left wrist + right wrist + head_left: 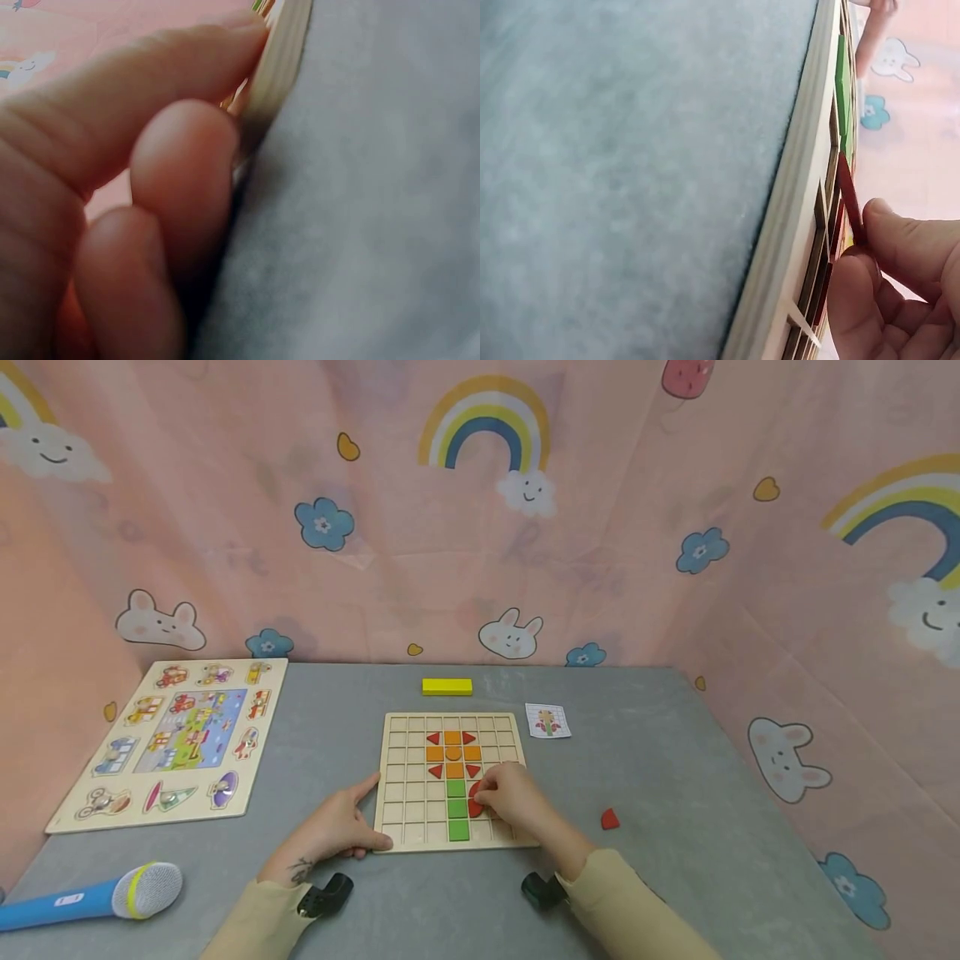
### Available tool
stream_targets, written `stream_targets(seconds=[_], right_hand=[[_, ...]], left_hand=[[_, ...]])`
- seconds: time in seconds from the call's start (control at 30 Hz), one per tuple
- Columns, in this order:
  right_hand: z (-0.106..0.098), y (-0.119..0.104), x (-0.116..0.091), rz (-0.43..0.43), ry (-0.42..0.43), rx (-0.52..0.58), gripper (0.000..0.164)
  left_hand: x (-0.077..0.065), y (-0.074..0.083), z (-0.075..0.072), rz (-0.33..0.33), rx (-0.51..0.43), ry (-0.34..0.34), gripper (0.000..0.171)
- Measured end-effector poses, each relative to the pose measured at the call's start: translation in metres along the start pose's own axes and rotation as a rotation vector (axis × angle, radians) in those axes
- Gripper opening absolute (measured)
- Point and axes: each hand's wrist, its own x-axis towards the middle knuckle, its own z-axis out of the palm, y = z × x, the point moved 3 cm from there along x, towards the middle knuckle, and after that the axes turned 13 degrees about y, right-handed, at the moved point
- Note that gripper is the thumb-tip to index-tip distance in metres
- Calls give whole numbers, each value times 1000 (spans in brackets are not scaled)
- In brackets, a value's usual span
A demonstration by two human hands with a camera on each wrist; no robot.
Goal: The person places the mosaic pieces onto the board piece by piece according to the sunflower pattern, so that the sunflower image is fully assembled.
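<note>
A square wooden grid board lies on the table with flat colored pieces in its cells. Orange squares form a cross around an orange disc, with red triangles at its corners. Several green squares run in a column below. My right hand pinches a thin red piece between thumb and fingertip, tilted at the board beside the green column. Other red pieces lie in cells under that hand. My left hand touches the board's left edge, index finger extended and thumb at the near corner.
A loose red rounded-wedge piece lies right of the board. Behind it are a small picture card and a yellow bar. A vehicle puzzle board and a blue microphone occupy the left side. A patterned curtain encloses the table.
</note>
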Motion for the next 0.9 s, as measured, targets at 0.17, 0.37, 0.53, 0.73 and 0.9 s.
stream_targets(seconds=[0.17,0.37,0.53,0.73,0.9], right_hand=[[-1,0,-1,-63,-14,-44,9],[-4,-3,-3,-107,-64,-58,13],[-1,-4,-3,-121,-56,-97,14],[-19,0,1,-135,3,-109,6],[-47,18,-4,-107,17,-198,17]], left_hand=[[-1,2,1,-2,5,8,114],[-2,3,1,-3,0,8,114],[-2,2,1,-1,0,8,114],[0,1,1,-1,-7,3,114],[0,1,1,-2,-18,-2,114]])
